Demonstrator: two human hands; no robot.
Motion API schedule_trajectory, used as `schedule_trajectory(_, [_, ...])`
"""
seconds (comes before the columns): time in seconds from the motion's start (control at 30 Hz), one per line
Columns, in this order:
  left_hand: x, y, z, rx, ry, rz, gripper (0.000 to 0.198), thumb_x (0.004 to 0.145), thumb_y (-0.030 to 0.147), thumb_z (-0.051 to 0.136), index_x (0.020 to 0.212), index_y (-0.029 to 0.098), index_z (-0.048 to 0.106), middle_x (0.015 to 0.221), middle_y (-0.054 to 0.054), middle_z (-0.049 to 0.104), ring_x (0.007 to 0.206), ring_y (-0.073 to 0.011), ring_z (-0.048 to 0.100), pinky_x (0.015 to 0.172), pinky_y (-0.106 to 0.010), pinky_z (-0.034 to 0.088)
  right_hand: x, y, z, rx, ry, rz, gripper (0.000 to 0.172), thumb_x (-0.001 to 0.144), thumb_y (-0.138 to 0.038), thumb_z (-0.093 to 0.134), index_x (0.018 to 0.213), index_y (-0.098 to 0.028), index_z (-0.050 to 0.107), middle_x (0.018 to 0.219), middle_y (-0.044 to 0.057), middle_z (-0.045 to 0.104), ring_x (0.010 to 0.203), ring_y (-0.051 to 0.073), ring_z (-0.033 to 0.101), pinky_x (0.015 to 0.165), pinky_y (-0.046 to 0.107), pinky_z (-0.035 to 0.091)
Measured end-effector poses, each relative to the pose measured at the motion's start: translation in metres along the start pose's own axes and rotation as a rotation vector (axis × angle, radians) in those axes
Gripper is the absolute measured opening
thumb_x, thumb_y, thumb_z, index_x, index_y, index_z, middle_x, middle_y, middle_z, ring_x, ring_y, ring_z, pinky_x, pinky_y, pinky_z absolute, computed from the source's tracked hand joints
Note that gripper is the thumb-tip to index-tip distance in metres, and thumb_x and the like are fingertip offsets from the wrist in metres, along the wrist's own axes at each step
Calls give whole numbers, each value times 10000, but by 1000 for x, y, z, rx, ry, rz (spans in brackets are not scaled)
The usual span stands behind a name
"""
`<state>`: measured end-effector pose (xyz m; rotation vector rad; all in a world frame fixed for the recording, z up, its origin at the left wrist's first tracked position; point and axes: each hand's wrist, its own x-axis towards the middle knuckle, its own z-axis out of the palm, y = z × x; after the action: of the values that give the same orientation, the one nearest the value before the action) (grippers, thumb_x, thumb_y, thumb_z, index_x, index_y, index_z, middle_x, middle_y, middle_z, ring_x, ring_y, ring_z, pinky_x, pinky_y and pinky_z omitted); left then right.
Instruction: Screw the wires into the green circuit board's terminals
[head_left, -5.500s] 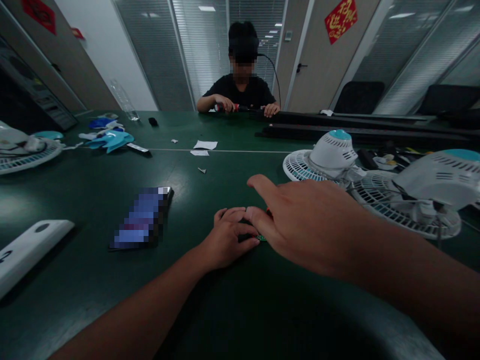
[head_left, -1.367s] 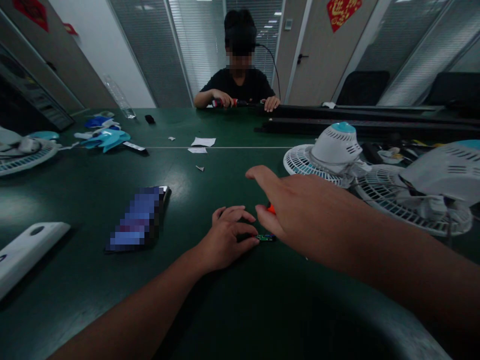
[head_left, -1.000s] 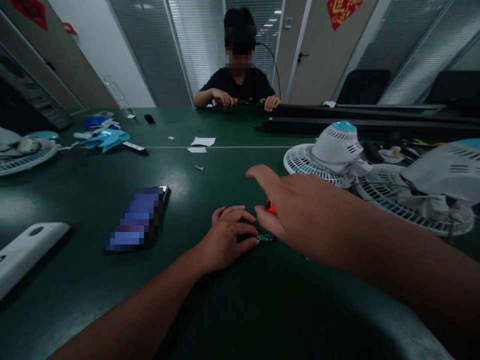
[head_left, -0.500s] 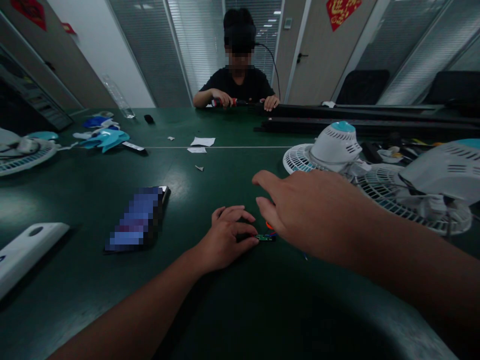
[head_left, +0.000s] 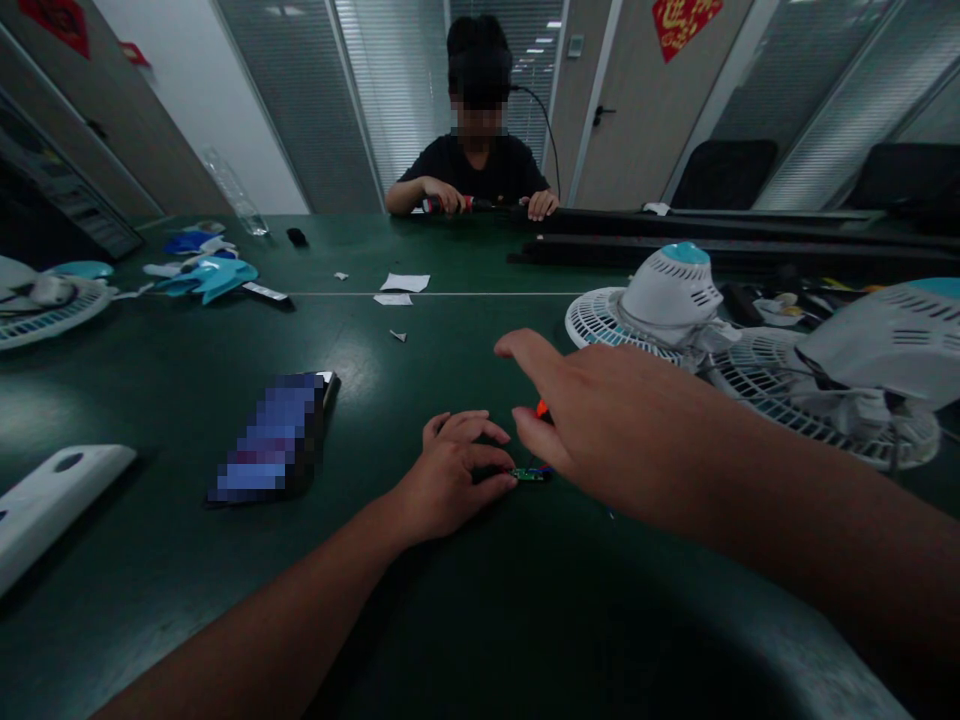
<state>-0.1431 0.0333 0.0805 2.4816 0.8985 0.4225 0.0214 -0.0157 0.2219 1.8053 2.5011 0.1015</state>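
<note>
My left hand (head_left: 452, 470) rests on the dark green table (head_left: 465, 620) with its fingers curled down over a small dark part, pinning it. A small green circuit board (head_left: 531, 475) sticks out from under its fingertips to the right. My right hand (head_left: 600, 420) hovers just right of and above it, gripping an orange-handled tool (head_left: 541, 409) whose tip points down at the board; the index finger is stretched forward. Most of the tool is hidden behind the hand.
A phone (head_left: 274, 436) lies left of my hands, a white panel (head_left: 45, 495) at the far left. White fans with teal caps (head_left: 667, 295) lie on the right, with another fan (head_left: 862, 370) beyond. Teal fan blades (head_left: 206, 275) and paper scraps (head_left: 405, 283) lie farther back. A person sits opposite (head_left: 480, 170).
My right hand dipped toward the board half a second ago and has lifted slightly again, showing the orange handle. My left hand has stayed on the part.
</note>
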Motion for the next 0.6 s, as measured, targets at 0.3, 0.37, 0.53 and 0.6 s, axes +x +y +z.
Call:
schedule_trajectory(0.3, [0, -1, 0, 2, 8, 5, 129, 858, 335, 650, 955, 318, 734, 1245, -7, 615, 1307, -301, 416, 1080, -551, 209, -1, 0, -2, 65, -17, 22, 462, 877, -279, 521, 1318, -169, 439, 824, 74, 698, 680, 227, 641, 521, 296, 364])
schedule_trajectory(0.37, [0, 0, 0, 4, 7, 3, 123, 855, 330, 656, 951, 312, 732, 1254, -6, 614, 1309, -299, 415, 1080, -548, 212, -1, 0, -2, 64, -22, 27, 448, 877, -290, 518, 1305, -177, 454, 828, 72, 701, 681, 226, 641, 524, 296, 366])
schedule_trajectory(0.53, [0, 1, 0, -3, 6, 1, 129, 850, 305, 661, 957, 298, 733, 1266, -13, 610, 1295, -301, 435, 1079, -560, 207, -3, 2, -2, -73, 39, 59, 475, 926, -534, 323, 1203, -218, 544, 647, 57, 647, 615, 258, 619, 503, 311, 322])
schedule_trajectory(0.6, [0, 0, 0, -5, 10, -2, 136, 839, 297, 671, 958, 300, 737, 1265, -17, 611, 1297, -309, 434, 1077, -570, 206, -3, 3, -1, -120, 48, 57, 492, 942, -537, 238, 1107, -231, 586, 602, 54, 617, 607, 258, 616, 507, 310, 317])
